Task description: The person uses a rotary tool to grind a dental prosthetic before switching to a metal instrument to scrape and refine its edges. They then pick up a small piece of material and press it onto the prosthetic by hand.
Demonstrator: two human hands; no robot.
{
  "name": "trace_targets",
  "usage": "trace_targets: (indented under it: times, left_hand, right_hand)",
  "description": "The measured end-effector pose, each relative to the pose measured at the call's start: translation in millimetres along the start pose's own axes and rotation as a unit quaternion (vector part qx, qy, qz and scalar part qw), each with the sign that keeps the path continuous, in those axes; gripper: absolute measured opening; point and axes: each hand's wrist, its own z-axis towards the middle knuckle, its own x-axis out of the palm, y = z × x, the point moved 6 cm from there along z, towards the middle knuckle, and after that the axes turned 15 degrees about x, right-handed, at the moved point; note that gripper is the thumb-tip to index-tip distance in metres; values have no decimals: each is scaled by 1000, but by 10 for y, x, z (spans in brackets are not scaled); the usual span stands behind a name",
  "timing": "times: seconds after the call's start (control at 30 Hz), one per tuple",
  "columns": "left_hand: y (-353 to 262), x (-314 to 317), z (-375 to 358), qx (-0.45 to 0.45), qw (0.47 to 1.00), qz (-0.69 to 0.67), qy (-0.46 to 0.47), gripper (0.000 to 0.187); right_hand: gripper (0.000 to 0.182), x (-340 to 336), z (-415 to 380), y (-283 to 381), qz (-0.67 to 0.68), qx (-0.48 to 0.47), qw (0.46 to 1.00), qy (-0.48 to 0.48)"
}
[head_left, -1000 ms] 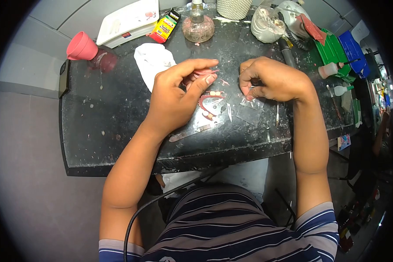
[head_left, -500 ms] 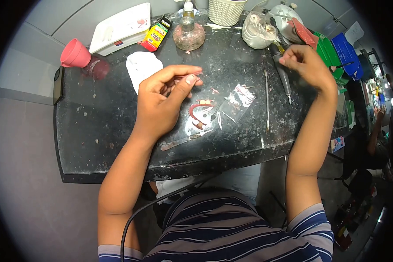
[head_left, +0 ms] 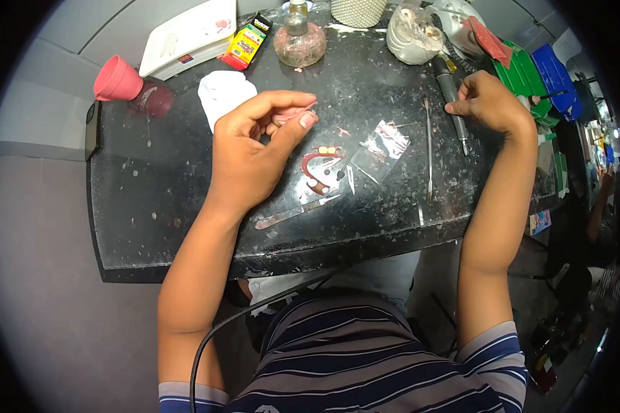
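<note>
My left hand [head_left: 255, 141] is closed over the table, pinching a small pinkish piece [head_left: 312, 108] between thumb and fingers. Much of that piece is hidden by the fingers. My right hand [head_left: 488, 103] has curled fingers, with the thumb tip over the edge of a grey rotary handpiece [head_left: 455, 103] lying on the table; whether anything is in the fingers cannot be made out. Below my left hand lies a reddish-pink partial denture [head_left: 306, 166] with a few teeth. Around it are a scalpel handle [head_left: 289, 214], a loose blade [head_left: 351, 180] and a small plastic bag [head_left: 382, 150].
A long thin metal instrument [head_left: 429, 151] lies left of the handpiece. Behind stand a pink cup [head_left: 119, 79], a white tray [head_left: 169, 49], a yellow-red box [head_left: 244, 47], a glass burner [head_left: 300, 45], a plaster cast [head_left: 413, 38] and green [head_left: 527, 72] and blue bins [head_left: 554, 76]. A white cloth [head_left: 220, 93] lies beside my left hand.
My right hand has come down and its thumb now overlaps the handpiece. The left hand keeps the pinkish piece, nearly in place. The view has shifted slightly.
</note>
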Motion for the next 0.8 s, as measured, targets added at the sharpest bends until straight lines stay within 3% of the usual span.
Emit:
trace_targets:
  times: [0.6, 0.8]
  left_hand:
    - [-57, -50, 15, 33, 999, -7, 1, 19]
    - [-28, -22, -9, 19, 998, -58, 1, 16]
  right_hand:
    - [41, -97, -145, 28, 27, 1, 999, -18]
    - [36, -125, -227, 38, 51, -26, 998, 26]
